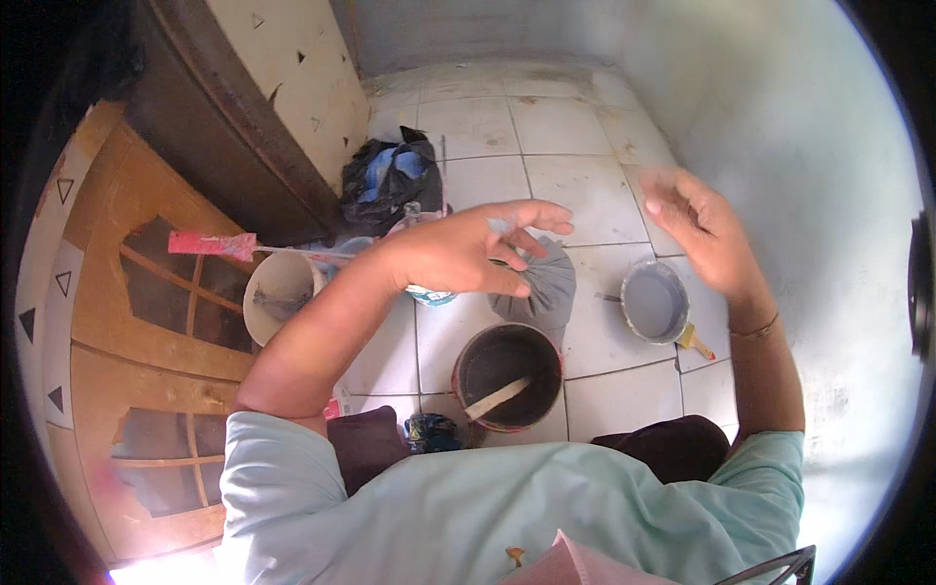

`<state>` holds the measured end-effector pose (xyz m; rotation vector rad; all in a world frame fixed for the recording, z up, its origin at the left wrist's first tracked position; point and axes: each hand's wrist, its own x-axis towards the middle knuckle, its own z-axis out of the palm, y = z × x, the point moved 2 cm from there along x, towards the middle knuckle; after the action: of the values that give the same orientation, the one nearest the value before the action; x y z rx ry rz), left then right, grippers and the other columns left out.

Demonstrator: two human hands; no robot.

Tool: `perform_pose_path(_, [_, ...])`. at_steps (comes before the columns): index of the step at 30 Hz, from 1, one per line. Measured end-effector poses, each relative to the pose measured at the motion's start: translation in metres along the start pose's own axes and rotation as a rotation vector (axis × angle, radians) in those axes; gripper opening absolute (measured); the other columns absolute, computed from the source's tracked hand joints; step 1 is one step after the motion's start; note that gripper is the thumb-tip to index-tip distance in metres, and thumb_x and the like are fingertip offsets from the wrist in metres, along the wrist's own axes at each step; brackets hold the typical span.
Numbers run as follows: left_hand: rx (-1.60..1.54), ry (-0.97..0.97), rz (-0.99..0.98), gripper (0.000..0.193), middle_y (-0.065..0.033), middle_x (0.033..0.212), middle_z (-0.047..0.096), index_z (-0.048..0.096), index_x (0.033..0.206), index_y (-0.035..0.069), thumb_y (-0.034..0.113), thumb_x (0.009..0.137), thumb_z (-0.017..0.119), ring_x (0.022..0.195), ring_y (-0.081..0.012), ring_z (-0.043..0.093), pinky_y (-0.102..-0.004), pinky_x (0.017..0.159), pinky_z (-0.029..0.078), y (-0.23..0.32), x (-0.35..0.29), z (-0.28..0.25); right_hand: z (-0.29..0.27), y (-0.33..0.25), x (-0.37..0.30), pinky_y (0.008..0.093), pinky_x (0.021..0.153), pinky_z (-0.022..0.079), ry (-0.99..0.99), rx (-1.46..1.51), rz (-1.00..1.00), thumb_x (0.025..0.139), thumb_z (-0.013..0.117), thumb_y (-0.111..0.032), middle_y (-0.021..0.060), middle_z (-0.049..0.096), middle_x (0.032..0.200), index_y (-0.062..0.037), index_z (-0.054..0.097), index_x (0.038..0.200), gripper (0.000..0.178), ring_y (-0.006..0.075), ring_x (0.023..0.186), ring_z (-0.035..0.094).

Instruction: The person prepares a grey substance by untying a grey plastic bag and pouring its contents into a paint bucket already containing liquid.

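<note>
My left hand (478, 252) is held up over a grey bag (546, 292) with gathered folds. Its fingers are spread and bent, holding nothing, and a grey smear marks its back. To the right, my right hand (707, 229) is raised near the wall with loosely curled fingers apart, the fingertips blurred. Below it stands a tub of grey paint (653, 304), with a paintbrush (697, 343) beside it. Nearer to me, a dark bucket (531, 414) has a pale wooden stick (499, 398) lying across its inside. Neither hand touches these things.
At left, a pink paint roller (212, 245) lies across a whitish bucket (261, 330). Behind my left arm sits a black plastic bag (375, 200) with blue material in it. A wooden door (161, 390) bounds the left, a pale wall (799, 195) the right, above white floor tiles (624, 405).
</note>
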<state>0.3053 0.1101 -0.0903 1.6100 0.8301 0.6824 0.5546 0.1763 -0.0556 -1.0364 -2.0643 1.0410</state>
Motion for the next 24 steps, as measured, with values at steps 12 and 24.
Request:
perform_pose_path(12, [0.030, -0.117, 0.032, 0.094, -0.0112, 0.143, 0.029, 0.024, 0.141, 0.006, 0.005, 0.065, 0.078, 0.131, -0.0277, 0.031, -0.0423, 0.107, 0.028, 0.000, 0.053, 0.059, 0.006, 0.027, -0.028, 0.0367, 0.097, 0.038, 0.172, -0.104, -0.512, 0.083, 0.055, -0.012, 0.0235, 0.049, 0.125, 0.0023, 0.053, 0.119, 0.039, 0.0348, 0.116, 0.049])
perform_pose_path(24, [0.620, 0.118, -0.399, 0.089, -0.0188, 0.132, 0.043, 0.028, 0.140, 0.013, 0.015, 0.063, 0.072, 0.112, -0.0297, 0.050, -0.0379, 0.092, 0.042, -0.063, 0.043, 0.029, -0.020, 0.146, -0.027, 0.0326, 0.080, 0.047, -0.283, -0.112, 0.124, 0.077, 0.052, -0.009, 0.0169, 0.066, 0.100, 0.0033, 0.062, 0.102, 0.029, 0.0230, 0.083, 0.061])
